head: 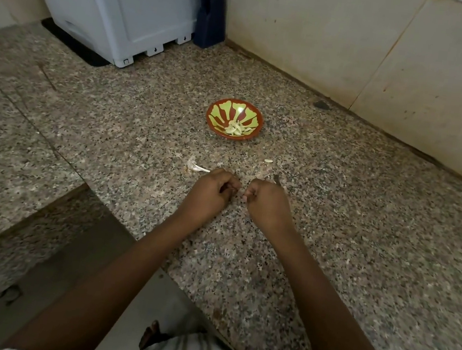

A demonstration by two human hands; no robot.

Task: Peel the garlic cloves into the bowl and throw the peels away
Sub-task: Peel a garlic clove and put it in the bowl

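A small red and green bowl point(217, 108) stands on the granite counter point(349, 218) and holds several peeled garlic cloves point(235, 129). One loose clove point(268, 160) lies on the counter in front of the bowl. The garlic stem with its papery peel point(194, 165) lies just left of my hands. My left hand point(211, 191) and my right hand point(267, 201) sit close together above the counter, both with fingers curled inward. Whatever they pinch is hidden between the fingertips. A thin dark piece point(277, 179) sticks out behind my right hand.
A white appliance point(113, 6) stands at the back left on a black mat, with a dark blue object point(212, 12) beside it in the corner. A tiled wall point(356, 44) bounds the counter at the right. The counter edge drops to the floor at the lower left.
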